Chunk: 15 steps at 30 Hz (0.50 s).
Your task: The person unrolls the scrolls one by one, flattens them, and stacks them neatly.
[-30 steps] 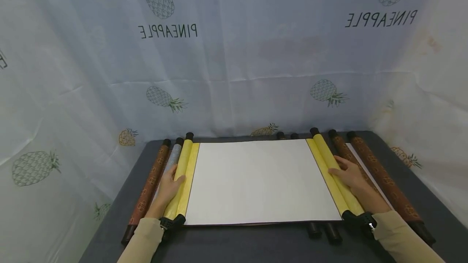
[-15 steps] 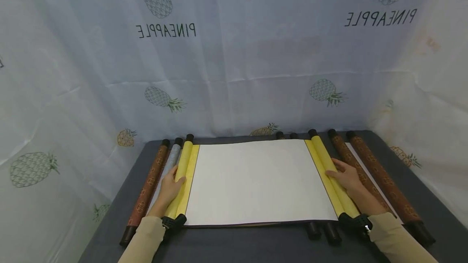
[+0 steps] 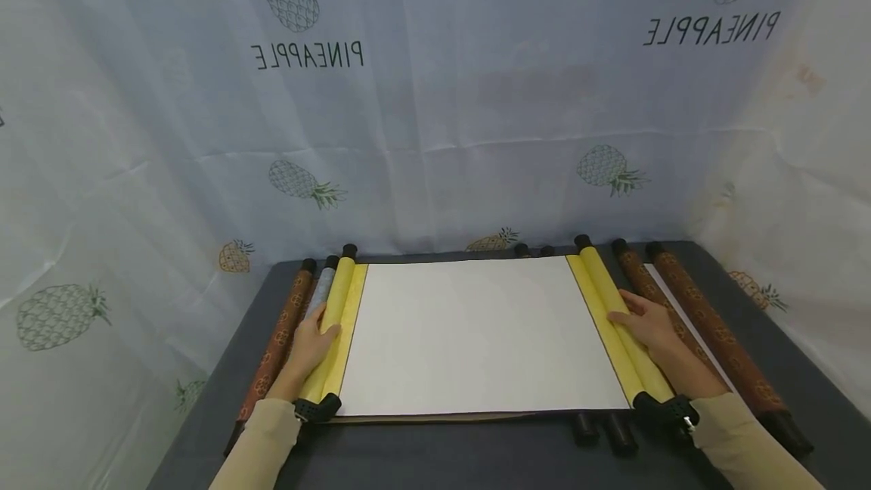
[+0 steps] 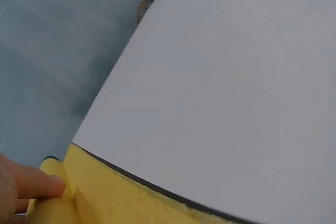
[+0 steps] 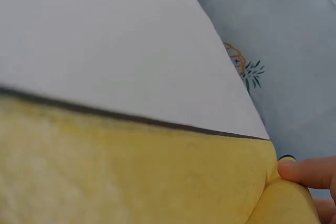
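Observation:
A hanging scroll with a blank white sheet (image 3: 469,335) is spread between two yellow rolled ends in the head view. My left hand (image 3: 309,346) grips the left yellow roll (image 3: 339,289), its thumb lying on top. On the other side, my right hand (image 3: 653,327) grips the right yellow roll (image 3: 600,272) in the same way. Black knobs cap both rolls. Each wrist view shows a thumb on yellow cloth beside the dark line bordering the white sheet. Most of the other fingers are hidden behind the rolls.
Brown patterned scroll rolls (image 3: 714,327) lie right of the sheet, and another brown roll (image 3: 279,339) lies left beside a grey-blue roll (image 3: 321,286). Dark roller ends (image 3: 619,433) poke out from under the sheet. A pineapple-print curtain (image 3: 435,97) surrounds the dark table (image 3: 435,460).
My left hand and the left roll have shifted slightly left. The right roll first came a little left, then its far end rose slightly. Both hands keep their grip.

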### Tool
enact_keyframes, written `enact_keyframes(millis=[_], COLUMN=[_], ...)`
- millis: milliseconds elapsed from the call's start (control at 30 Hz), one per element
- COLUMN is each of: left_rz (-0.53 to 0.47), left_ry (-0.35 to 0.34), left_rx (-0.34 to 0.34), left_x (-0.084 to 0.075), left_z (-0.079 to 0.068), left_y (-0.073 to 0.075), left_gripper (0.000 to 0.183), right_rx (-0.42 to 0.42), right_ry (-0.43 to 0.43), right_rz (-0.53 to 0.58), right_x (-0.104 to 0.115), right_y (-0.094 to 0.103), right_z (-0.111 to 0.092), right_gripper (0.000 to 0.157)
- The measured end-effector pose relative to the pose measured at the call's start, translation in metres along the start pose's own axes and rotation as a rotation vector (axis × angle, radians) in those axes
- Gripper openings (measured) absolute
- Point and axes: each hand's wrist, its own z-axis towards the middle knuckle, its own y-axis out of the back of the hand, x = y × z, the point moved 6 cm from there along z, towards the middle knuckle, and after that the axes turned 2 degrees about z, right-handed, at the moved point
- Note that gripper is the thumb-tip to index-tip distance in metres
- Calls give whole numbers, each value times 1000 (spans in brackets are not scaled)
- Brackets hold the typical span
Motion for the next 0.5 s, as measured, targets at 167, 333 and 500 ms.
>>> enact_keyframes(millis=[167,333,500], left_rz=[41,57,72], left_ry=[-15,-22,-24], left_rx=[-12,-44,-55], left_x=[6,11,9], left_z=[3,2,2], left_y=[-9,-13,-13], left_gripper=[63,63,63], right_rx=[30,16,-15], right_ry=[-24,-15,9], right_rz=[20,35,31], right_x=[-5,-11,-11], right_y=[-5,-10,-13], right_z=[1,2,3], right_gripper=[76,77,77])
